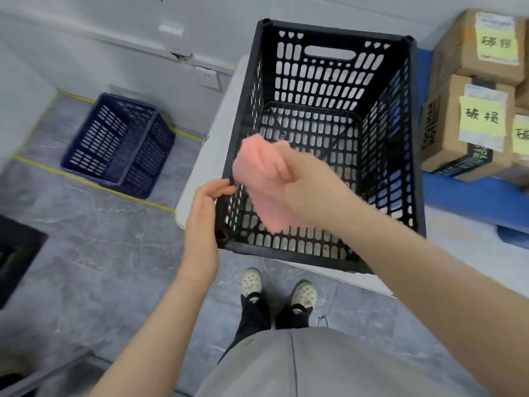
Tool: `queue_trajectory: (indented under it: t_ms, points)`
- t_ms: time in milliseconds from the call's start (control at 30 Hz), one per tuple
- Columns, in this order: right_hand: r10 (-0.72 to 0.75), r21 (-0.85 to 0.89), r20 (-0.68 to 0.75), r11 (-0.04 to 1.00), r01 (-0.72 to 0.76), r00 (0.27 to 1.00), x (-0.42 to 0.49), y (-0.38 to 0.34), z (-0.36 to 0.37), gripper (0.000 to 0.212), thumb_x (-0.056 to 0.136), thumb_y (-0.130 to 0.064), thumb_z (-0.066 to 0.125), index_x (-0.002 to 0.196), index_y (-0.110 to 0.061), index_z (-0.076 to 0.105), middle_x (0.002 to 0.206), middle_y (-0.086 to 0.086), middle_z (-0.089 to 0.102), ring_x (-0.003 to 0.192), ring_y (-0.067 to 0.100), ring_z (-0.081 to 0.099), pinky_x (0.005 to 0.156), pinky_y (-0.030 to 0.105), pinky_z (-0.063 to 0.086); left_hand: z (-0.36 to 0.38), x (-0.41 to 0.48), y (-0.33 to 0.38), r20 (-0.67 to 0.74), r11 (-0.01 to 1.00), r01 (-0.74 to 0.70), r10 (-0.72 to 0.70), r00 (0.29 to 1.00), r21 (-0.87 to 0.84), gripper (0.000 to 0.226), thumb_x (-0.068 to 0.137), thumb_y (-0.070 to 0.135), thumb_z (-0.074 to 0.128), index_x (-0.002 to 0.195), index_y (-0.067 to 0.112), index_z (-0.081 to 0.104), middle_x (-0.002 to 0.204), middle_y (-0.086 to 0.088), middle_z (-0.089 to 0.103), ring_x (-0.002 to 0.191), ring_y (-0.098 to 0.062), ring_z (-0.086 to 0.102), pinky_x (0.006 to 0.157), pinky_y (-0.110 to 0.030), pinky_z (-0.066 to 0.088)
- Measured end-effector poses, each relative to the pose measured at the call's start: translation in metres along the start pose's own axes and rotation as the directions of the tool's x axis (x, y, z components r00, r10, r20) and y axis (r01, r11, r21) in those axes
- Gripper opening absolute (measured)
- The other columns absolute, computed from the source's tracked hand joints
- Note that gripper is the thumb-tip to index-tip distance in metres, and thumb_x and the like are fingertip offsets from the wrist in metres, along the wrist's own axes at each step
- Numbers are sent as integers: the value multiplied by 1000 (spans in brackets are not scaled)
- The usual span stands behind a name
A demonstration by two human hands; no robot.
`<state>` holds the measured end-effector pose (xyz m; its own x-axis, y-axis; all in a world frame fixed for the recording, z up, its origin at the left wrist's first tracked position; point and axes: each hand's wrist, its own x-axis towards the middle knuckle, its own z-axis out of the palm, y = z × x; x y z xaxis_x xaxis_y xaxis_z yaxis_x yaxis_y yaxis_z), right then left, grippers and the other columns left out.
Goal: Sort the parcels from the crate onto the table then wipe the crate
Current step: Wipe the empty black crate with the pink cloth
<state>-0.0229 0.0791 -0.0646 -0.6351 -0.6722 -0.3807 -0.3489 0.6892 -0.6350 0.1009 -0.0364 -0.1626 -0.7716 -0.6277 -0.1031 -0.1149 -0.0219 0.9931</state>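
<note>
Head view. Black perforated plastic crate (337, 27) stands centre frame on the white table (206, 167), at its near left corner.

Left hand (204, 213): forearm rises from the bottom edge, fingers curled round the crate's near-left rim, gripping it.

Right hand (303, 184): forearm crosses in from the lower right over the crate's near rim, fist closed on a pink cloth (257, 167) held inside the crate near its left wall; cloth blurred.

Brown cardboard parcels with yellow notes (446, 130) sit stacked at upper right. Dark blue slotted crate (120, 144) on the floor, upper left.
</note>
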Motion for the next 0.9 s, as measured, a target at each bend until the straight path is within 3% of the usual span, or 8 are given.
queue_trajectory:
  t_ms: [100, 233, 300, 400, 567, 667, 767, 900]
  points:
    - [-180, 61, -27, 982, 181, 983, -16, -12, 70, 67, 79, 7, 46, 140, -22, 40, 115, 5, 58, 99, 26, 56, 79, 42, 49, -8, 3, 11, 69, 917, 228, -218, 974, -328, 65, 99, 53, 17, 132, 9, 51, 131, -9, 60, 125, -21, 53, 102, -36, 41]
    - [-368, -195, 43, 909, 369, 929, -34, -2, 93, 86, 73, 8, 50, 149, -28, 29, 134, -2, 45, 109, 24, 47, 63, 31, 34, -14, 2, 20, 181, 776, 363, -315, 932, -516, 66, 98, 56, 16, 139, 14, 45, 135, -7, 57, 127, -26, 53, 108, -47, 35]
    - [-480, -207, 45, 853, 479, 876, -30, -3, 83, 73, 71, 10, 51, 135, -28, 52, 123, -2, 54, 104, 19, 51, 63, 25, 31, -17, 5, 21, 243, 739, 394, -311, 919, -547, 70, 97, 60, 15, 140, 15, 45, 136, -2, 57, 127, -25, 52, 109, -47, 34]
    - [-602, -289, 36, 758, 585, 797, -15, -8, 69, 30, 58, 6, 60, 74, -16, 73, 77, 1, 65, 78, 20, 63, 66, 15, 25, -20, 12, 24, 313, 715, 446, -322, 894, -538, 75, 94, 65, 14, 141, 15, 44, 140, -6, 54, 128, -29, 51, 107, -48, 36]
    - [-270, -183, 140, 938, 293, 953, 1, -11, 64, 14, 66, -11, 68, 67, -24, 65, 83, -2, 65, 86, 21, 60, 81, 37, 49, -23, 20, 27, 328, 789, 459, -342, 881, -409, 75, 95, 63, 8, 140, 17, 45, 141, 7, 53, 127, -17, 53, 109, -41, 33]
    - [-50, 103, 179, 994, 32, 983, 0, -1, 58, 24, 72, 5, 54, 68, -16, 66, 75, -6, 63, 83, 13, 61, 79, 25, 52, -26, 24, 29, 343, 838, 457, -353, 870, -297, 73, 96, 61, 3, 141, 21, 44, 139, 14, 53, 127, -4, 49, 103, -31, 34]
    - [192, 523, 389, 759, -387, 901, 9, 9, 43, 27, 82, 14, 45, 95, 4, 66, 86, 0, 62, 86, 15, 62, 81, 18, 51, -28, 30, 36, 315, 863, 441, -360, 878, -246, 72, 97, 59, 2, 138, 21, 48, 136, 12, 56, 122, 5, 50, 98, -29, 37]
    - [568, 768, 254, 374, -520, 783, 30, 21, 22, 36, 97, -3, 37, 124, -14, 58, 101, 10, 64, 92, 26, 62, 93, 41, 51, -17, 48, 47, 155, 954, 298, -289, 944, -35, 48, 103, 47, 16, 134, 30, 48, 144, 14, 47, 133, 1, 38, 115, -37, 26]
